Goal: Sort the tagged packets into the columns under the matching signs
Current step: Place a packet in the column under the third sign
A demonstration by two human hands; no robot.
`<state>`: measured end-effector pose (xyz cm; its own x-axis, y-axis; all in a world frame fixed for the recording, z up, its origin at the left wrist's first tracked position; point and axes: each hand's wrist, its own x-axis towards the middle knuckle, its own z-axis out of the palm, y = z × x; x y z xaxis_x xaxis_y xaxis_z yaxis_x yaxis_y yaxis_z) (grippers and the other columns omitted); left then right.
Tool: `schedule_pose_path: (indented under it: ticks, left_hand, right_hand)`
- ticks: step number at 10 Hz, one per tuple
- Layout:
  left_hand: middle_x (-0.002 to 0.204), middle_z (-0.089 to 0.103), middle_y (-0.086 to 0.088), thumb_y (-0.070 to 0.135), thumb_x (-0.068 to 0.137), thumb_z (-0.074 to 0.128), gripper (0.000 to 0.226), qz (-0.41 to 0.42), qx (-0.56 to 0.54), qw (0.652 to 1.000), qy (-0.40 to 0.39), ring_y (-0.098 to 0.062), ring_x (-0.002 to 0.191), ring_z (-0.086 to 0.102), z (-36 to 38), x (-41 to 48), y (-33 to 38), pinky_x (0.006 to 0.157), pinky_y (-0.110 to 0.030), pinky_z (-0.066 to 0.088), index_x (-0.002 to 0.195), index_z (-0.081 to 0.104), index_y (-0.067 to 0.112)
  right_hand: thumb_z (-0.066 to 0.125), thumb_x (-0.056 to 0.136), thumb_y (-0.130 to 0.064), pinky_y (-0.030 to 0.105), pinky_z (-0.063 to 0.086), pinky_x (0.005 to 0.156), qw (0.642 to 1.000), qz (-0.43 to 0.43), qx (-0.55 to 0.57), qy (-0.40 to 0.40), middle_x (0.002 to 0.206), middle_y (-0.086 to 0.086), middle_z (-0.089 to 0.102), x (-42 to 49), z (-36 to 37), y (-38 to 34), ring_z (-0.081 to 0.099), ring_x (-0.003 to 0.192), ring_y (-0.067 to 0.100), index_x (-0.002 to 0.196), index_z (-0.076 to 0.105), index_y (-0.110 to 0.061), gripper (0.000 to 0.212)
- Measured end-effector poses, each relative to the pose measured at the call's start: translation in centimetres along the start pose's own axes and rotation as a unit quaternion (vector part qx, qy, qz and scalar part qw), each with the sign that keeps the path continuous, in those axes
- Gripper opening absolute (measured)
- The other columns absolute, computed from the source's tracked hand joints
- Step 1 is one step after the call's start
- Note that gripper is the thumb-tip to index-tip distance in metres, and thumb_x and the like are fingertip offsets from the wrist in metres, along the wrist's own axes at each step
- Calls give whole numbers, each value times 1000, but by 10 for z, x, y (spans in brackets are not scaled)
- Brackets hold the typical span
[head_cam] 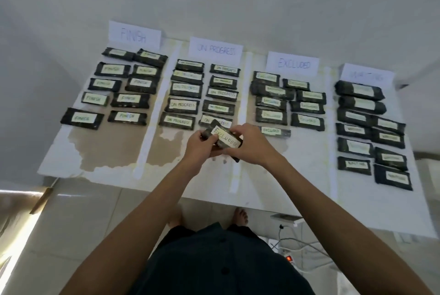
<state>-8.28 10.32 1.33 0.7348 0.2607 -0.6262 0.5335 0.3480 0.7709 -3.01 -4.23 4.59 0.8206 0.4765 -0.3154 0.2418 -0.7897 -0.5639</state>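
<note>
Your fingers are wrapped around a small stack of dark packets: your left hand (pixel 198 149) cups the stack from below and the left end, thumb on top, while your right hand (pixel 247 143) pinches the right end of the top packet (pixel 225 137), whose white tag reads EXCLUDED. That packet lies tilted, its right end lower in the view, and at least one more dark packet (pixel 234 158) shows beneath it under your right hand; its tag is hidden. You hold the stack above the near middle of the table (pixel 285 189), just in front of the ON PROGRESS column and to the left of the EXCLUDED column. Right beside your right hand, the nearest laid packet (pixel 273 131) of the EXCLUDED column rests flat on the table. Farther out, four paper signs stand along the far edge: FINISH (pixel 134 34), ON PROGRESS (pixel 216 50), EXCLUDED (pixel 293 64) and a faint WAITING (pixel 366 75), each with two rows of tagged packets below it. Pale strips (pixel 241 108) divide the columns. Below the table edge, your bare feet stand on tile, with a power strip (pixel 289 259) and cables to the right.
</note>
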Motion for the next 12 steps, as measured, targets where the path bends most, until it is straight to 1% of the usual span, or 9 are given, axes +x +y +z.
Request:
schedule_pose_path:
  ticks: [1,3,4,5,6,7,8,10,12]
  left_hand:
    - [102,66,-17,8,92,56,7,-8,16,1000,-10,-28,83,69,37,1,-11,77,-41,59,98,53,6]
    - [105,64,-13,17,97,48,19,-9,82,996,-45,-22,80,67,106,7,-25,70,-32,57,114,50,8]
    - [111,62,-9,22,96,48,21,73,219,972,-40,-19,87,63,131,23,-31,77,-32,51,115,54,14]
    - [117,55,-10,15,93,50,30,219,390,893,-57,-21,104,55,146,43,-39,92,-35,47,122,56,12]
    - [123,51,-12,11,89,52,40,315,542,777,-61,-29,112,45,159,60,-48,95,-40,43,129,53,13]
    - [132,46,-13,16,89,51,47,324,639,694,-76,-34,118,41,168,71,-56,94,-43,41,136,45,13]
    - [134,41,-12,21,89,52,48,292,686,662,-79,-32,121,38,176,77,-62,94,-42,37,136,42,12]
    - [130,42,-12,21,87,54,45,289,703,646,-67,-32,118,40,179,84,-63,90,-43,40,130,48,10]
    - [133,42,-12,22,88,53,46,276,691,663,-83,-33,120,41,179,83,-52,92,-45,41,133,47,13]
  right_hand:
    - [70,67,-49,35,49,77,993,-14,-114,-4,101,1,57,-8,-14,32,52,98,22,114,61,-22,55]
    - [69,71,-39,38,46,88,978,12,-208,6,120,4,55,-24,-47,95,47,108,26,129,51,-18,64]
    - [68,74,-34,39,43,91,971,63,-232,-2,127,5,52,-24,-63,139,44,114,28,134,45,-19,66]
    - [67,76,-28,39,42,90,960,105,-260,0,126,7,51,-21,-71,186,44,115,29,131,47,-17,59]
    - [65,79,-24,42,40,91,953,135,-270,-12,125,10,49,-14,-72,222,43,115,30,129,47,-14,54]
    - [66,80,-20,43,39,93,951,139,-276,-8,126,13,46,-3,-68,248,42,116,32,129,48,-12,53]
    - [66,79,-15,43,40,91,951,139,-275,17,126,15,43,9,-68,264,43,114,32,126,51,-10,50]
    - [64,80,-12,41,40,90,955,124,-268,12,125,16,41,23,-68,275,41,113,33,124,50,-9,46]
    - [64,80,-20,40,38,93,957,127,-261,5,126,15,41,19,-71,270,42,114,32,127,48,-11,51]
